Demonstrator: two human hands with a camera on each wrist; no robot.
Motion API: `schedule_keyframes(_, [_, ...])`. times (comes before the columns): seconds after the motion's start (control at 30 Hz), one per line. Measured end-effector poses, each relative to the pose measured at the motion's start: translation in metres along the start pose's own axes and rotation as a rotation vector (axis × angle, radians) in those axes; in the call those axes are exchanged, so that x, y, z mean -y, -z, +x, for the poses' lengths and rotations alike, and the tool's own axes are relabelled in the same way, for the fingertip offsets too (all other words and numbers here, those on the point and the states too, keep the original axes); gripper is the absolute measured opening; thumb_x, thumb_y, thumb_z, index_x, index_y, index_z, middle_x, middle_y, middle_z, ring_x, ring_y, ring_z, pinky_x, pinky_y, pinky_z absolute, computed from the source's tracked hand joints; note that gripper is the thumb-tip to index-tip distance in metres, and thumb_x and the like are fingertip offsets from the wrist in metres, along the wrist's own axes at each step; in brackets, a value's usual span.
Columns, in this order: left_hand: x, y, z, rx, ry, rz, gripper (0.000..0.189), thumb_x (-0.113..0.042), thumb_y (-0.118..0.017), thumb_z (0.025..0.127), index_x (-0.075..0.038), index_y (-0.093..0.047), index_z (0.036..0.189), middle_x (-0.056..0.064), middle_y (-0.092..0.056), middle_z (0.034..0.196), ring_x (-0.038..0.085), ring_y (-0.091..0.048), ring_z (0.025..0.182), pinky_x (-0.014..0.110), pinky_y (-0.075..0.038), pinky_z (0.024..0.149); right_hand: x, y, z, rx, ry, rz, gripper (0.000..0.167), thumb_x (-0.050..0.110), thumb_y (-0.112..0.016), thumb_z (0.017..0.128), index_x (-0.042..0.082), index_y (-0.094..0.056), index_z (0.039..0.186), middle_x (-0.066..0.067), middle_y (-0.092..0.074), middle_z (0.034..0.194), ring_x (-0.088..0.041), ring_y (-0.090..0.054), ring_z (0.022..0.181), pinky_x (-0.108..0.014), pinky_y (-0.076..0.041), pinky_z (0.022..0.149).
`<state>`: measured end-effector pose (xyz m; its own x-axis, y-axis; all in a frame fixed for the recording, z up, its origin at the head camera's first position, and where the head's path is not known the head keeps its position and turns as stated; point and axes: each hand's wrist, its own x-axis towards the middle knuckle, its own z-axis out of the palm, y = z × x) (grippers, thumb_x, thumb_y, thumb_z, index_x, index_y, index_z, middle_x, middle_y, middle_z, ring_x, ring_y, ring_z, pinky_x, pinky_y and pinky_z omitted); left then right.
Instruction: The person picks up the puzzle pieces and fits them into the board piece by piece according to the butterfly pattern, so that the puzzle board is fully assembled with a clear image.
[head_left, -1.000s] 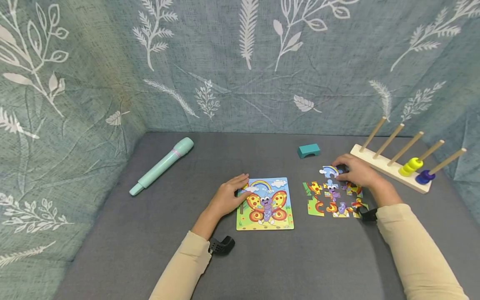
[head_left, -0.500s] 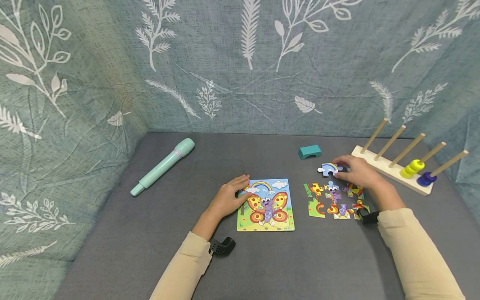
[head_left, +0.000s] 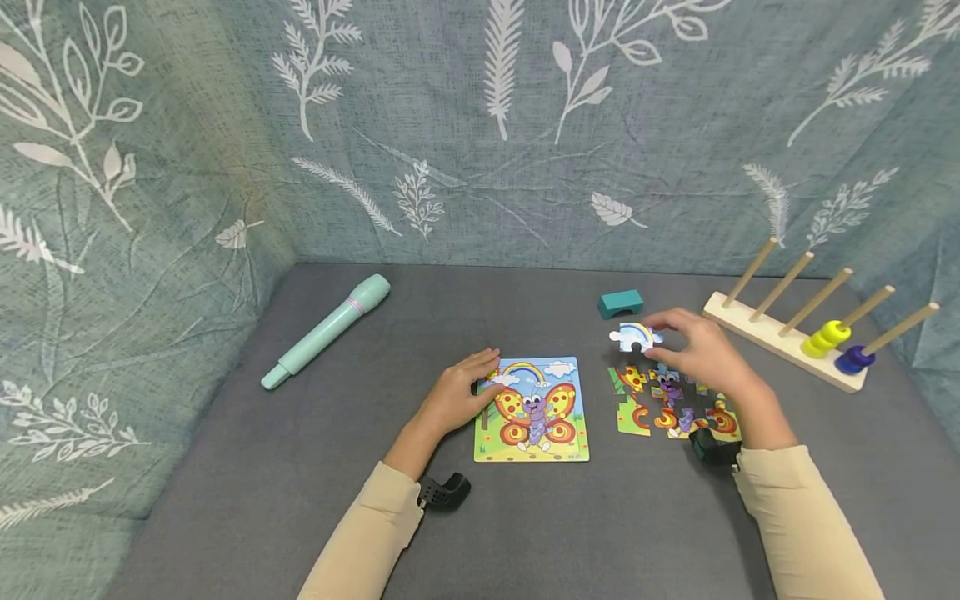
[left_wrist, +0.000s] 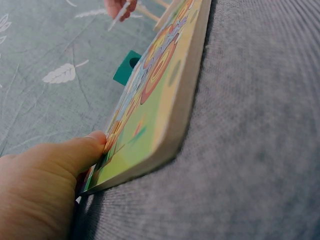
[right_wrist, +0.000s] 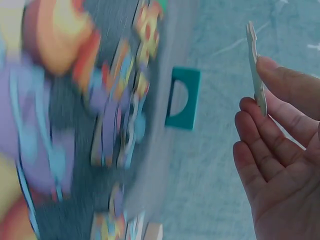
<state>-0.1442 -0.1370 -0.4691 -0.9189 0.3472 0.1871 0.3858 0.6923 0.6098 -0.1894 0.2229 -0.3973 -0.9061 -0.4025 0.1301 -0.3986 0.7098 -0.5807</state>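
Note:
A square butterfly puzzle board [head_left: 532,412] lies flat on the dark table. My left hand [head_left: 453,396] rests at its upper left corner, fingers outstretched along the edge; in the left wrist view the thumb [left_wrist: 90,150] lies over the board's face. Between thumb and fingertips, my right hand [head_left: 701,354] pinches a rainbow puzzle piece [head_left: 635,337]. The right wrist view shows that puzzle piece [right_wrist: 256,70] edge-on, up off the table. Below the right hand are several loose butterfly puzzle pieces [head_left: 633,415], partly covered by the wrist and its camera.
Just behind the held piece is a teal arched block [head_left: 620,303]. A wooden peg stand [head_left: 780,337] with yellow and blue beads stands at the back right. On the left lies a mint-green microphone-shaped stick [head_left: 326,332]. A patterned cloth hangs behind the table.
My right hand has lifted the rainbow puzzle piece from the loose pieces and brought it a little to the left. The left hand has stayed on the puzzle board.

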Motion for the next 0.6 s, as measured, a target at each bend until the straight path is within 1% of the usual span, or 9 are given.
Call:
schedule_keyframes(0.23, [-0.001, 0.000, 0.001, 0.001, 0.010, 0.006, 0.051, -0.025, -0.068, 0.088, -0.004, -0.054, 0.133, 0.009, -0.050, 0.141, 0.024, -0.044, 0.134, 0.040, -0.038, 0.112, 0.015, -0.020, -0.001, -0.018, 0.038, 0.066, 0.039, 0.011, -0.073, 0.083, 0.004, -0.061, 0.119, -0.015, -0.061, 0.117, -0.036, -0.057, 0.113, -0.055, -0.047, 0.093])
schedule_keyframes(0.37, [-0.001, 0.000, 0.001, -0.002, 0.007, -0.002, 0.051, -0.023, -0.068, 0.088, -0.003, -0.055, 0.133, 0.009, -0.050, 0.141, 0.025, -0.044, 0.134, 0.041, -0.038, 0.112, 0.026, -0.031, 0.001, -0.012, 0.068, 0.101, 0.039, 0.011, -0.074, 0.082, 0.005, -0.062, 0.119, -0.014, -0.062, 0.117, -0.035, -0.057, 0.112, -0.054, -0.048, 0.093])
schedule_keyframes(0.6, [-0.002, 0.000, 0.001, 0.000, 0.009, 0.004, 0.052, -0.024, -0.068, 0.088, -0.003, -0.054, 0.133, 0.010, -0.050, 0.141, 0.025, -0.044, 0.134, 0.041, -0.037, 0.112, 0.047, -0.048, 0.008, 0.008, 0.090, 0.156, 0.039, 0.012, -0.074, 0.083, 0.006, -0.062, 0.120, -0.012, -0.062, 0.118, -0.032, -0.058, 0.112, -0.052, -0.048, 0.094])
